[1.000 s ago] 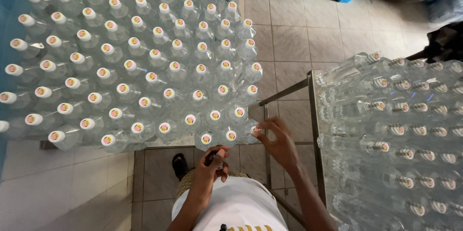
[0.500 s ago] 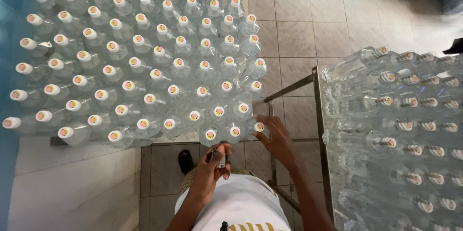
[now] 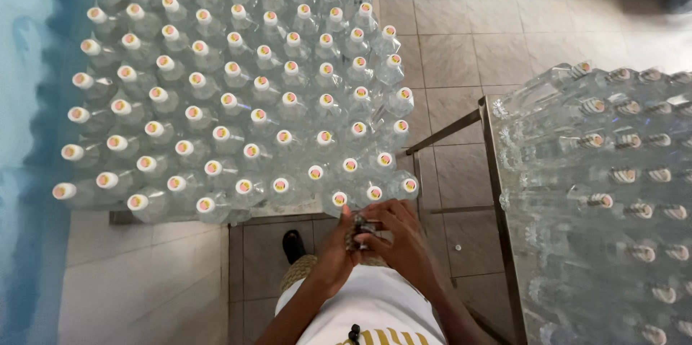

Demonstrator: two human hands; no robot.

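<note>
both hands meet at 6 o'clock: left hand [image 3: 337, 244] and right hand [image 3: 400, 240] pinching a small dark object [image 3: 362, 228] beside capped bottles [image 3: 238, 100]; it looks mid-handling, calling for a steady grip.

Capped clear bottles [image 3: 245, 107] on table [image 3: 173, 217]

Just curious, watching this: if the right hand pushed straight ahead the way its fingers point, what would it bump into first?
Probably the left hand, since the right hand points leftward across the small object both hold; depth is hard to judge.

Small dark cap [image 3: 364, 228], btwn both hands.
</note>
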